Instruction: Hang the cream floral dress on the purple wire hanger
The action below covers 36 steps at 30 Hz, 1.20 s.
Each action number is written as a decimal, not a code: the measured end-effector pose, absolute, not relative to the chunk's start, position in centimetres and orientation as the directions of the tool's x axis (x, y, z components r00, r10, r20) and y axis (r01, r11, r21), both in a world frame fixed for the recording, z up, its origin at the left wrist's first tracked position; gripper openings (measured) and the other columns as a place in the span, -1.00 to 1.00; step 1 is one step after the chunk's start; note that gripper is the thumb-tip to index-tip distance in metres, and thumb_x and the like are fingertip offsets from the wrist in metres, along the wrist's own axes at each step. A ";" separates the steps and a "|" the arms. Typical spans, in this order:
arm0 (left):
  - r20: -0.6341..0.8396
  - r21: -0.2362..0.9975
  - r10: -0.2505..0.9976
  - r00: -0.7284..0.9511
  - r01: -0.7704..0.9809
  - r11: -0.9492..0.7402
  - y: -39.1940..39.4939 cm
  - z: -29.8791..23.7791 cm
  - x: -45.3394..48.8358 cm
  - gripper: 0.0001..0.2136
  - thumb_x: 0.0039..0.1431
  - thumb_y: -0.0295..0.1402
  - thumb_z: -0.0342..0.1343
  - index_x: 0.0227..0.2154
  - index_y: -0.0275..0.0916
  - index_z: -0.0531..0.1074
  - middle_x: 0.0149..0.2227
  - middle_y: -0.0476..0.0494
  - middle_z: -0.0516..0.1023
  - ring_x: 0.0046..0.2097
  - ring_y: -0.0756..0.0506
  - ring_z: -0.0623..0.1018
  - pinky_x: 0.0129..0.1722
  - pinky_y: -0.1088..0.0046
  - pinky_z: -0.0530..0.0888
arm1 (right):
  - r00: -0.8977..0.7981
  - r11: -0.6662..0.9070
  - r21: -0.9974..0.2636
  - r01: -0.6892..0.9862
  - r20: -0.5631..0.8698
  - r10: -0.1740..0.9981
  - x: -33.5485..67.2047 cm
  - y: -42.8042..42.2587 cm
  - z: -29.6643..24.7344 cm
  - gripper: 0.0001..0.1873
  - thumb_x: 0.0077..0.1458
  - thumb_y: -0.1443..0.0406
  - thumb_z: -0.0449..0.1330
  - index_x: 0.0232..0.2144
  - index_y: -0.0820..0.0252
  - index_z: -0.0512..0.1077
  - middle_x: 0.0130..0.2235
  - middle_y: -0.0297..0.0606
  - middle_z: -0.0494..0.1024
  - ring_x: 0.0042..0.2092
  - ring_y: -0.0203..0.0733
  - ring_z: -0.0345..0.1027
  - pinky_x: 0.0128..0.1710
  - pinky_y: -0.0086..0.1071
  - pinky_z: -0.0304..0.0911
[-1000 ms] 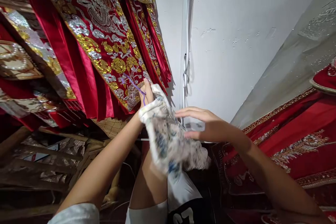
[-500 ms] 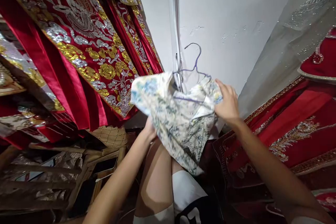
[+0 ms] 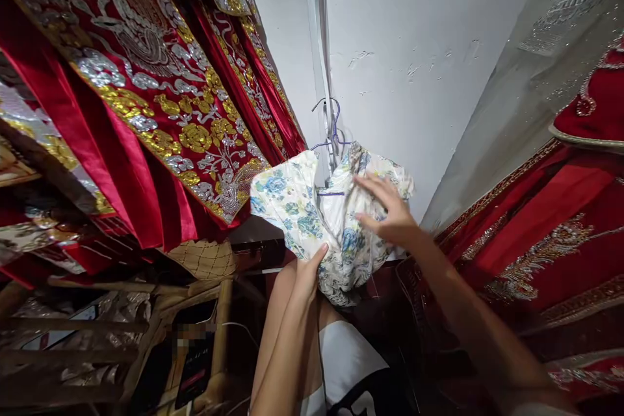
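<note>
A white garment with blue flowers (image 3: 292,198) hangs on a purple wire hanger (image 3: 333,127) in front of the white wall corner. My left hand (image 3: 307,273) grips the garment's lower edge from below, thumb against the cloth. My right hand (image 3: 385,208) lies on the garment's right side with its fingers stretched out and spread, touching the fabric near the collar. The hanger's hook rises above the cloth by a vertical white strip on the wall.
Red satin robes with gold and silver embroidery (image 3: 160,97) hang at the left. More red embroidered cloth (image 3: 550,234) lies at the right under a clear plastic cover. A woven wooden chair (image 3: 205,273) stands low left. My knees show at the bottom.
The garment has bunched and dropped slightly on the hanger. My right hand let go of the shoulder and now rests spread on the cloth. My left hand moved right to the lower edge.
</note>
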<state>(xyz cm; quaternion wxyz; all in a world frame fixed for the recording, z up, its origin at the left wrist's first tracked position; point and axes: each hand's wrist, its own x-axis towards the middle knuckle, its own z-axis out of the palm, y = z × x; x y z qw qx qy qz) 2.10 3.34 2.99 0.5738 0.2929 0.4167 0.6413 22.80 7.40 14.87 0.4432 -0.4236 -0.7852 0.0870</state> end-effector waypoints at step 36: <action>0.366 0.917 0.909 -0.199 0.246 -0.315 -1.8 -0.8 5.6 -0.78 0.36 -0.21 0.04 -0.15 -0.23 0.48 -0.25 -0.16 0.58 -0.20 -0.15 0.59 -0.16 0.36 0.51 | -0.149 -0.028 -0.995 -0.096 -0.014 0.989 15.8 -0.7 4.7 -0.64 0.13 0.06 0.18 -0.55 0.17 0.43 -0.71 -0.44 0.30 -0.64 -0.35 0.10 -0.57 -0.42 0.03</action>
